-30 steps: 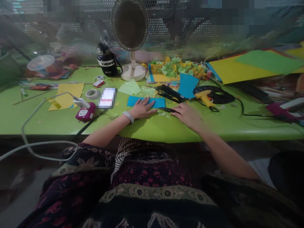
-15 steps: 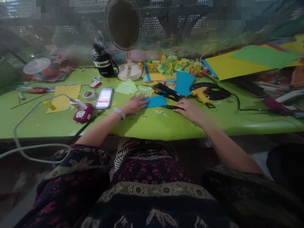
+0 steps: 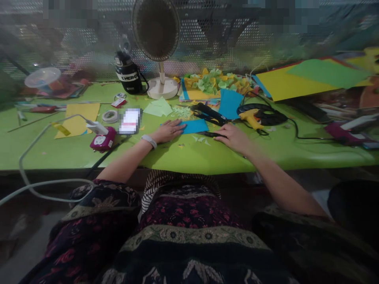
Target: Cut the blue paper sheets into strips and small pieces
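"Fingers of the left hand (image 3: 167, 131)?"

"Open and flat. Tips just on the edge of the blue paper (image 3: 195, 126), low in the middle of the frame. No grip."

"Fingers of the right hand (image 3: 235, 140)?"

"Open too, a bit curved and blurry, just beside a thin black tool (image 3: 213, 135). Touching it or not? Too hard to tell. Under the hand, the green table (image 3: 177, 157)."

"Any words to read?"

"Yes, on the black flask (image 3: 128, 73), up and left of the middle. White band, big dark letters, most likely ENERGY, first letter not clear."

"More labels?"

"Tiny marks on the pink box (image 3: 103, 139), left of the left hand, too small to read. Also a card (image 3: 130, 121) above the left wrist, all hidden by square blur."

"Past the right hand?"

"Yellow glue gun (image 3: 250, 119) on a coil of black cord (image 3: 274, 116), up and to the right."
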`<state>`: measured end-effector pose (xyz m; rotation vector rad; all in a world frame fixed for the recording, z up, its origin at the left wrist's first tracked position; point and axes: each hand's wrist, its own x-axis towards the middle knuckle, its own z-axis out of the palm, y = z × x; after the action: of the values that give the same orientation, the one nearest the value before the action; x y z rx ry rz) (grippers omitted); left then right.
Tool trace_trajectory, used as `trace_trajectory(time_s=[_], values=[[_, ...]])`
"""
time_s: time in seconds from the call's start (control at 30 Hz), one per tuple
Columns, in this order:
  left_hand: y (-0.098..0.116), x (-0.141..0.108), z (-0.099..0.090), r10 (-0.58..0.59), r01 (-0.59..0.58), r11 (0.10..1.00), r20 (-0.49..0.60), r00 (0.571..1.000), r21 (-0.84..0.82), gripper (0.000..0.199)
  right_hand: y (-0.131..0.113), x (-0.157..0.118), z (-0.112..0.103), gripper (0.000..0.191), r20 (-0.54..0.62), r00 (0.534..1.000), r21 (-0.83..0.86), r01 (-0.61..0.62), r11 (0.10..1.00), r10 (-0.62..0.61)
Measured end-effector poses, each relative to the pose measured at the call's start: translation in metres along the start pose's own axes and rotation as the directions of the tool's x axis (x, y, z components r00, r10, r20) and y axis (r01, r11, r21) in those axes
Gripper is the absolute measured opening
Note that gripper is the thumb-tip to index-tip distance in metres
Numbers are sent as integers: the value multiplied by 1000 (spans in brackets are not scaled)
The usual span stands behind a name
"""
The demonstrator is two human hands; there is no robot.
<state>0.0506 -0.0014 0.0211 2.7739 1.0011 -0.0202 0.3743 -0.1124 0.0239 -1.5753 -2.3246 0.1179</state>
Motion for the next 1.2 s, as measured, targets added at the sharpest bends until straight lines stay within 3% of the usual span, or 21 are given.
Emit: trace_trajectory(time_s=[0.23, 0.43, 0.67, 0.87, 1.07, 1.2], values=[[1, 1, -1, -5, 5, 1000, 17, 1000, -1, 56, -18, 13, 6, 36, -9, 1000, -5, 11, 1000, -11], [-4, 3, 4, 38, -38, 999, -14, 999, -3, 56, -17, 9, 5, 40, 27, 999, 1, 38, 999, -38], [-6, 3, 5, 38, -39, 999, -11, 999, -36, 56, -38, 22, 8, 39, 18, 999, -10, 40, 999, -40], [-6, 6, 5, 40, -41, 995, -16, 999, -89, 56, -35, 16, 4, 41, 34, 998, 20, 57, 998, -58], [-41, 5, -13, 78, -129, 960, -204, 976, -248, 46, -31, 16, 6, 44, 37, 997, -4, 72, 997, -72], [-63, 1, -17, 72, -132, 893, -154, 985, -429, 27, -35, 15, 7, 44, 15, 997, -7, 76, 997, -75]])
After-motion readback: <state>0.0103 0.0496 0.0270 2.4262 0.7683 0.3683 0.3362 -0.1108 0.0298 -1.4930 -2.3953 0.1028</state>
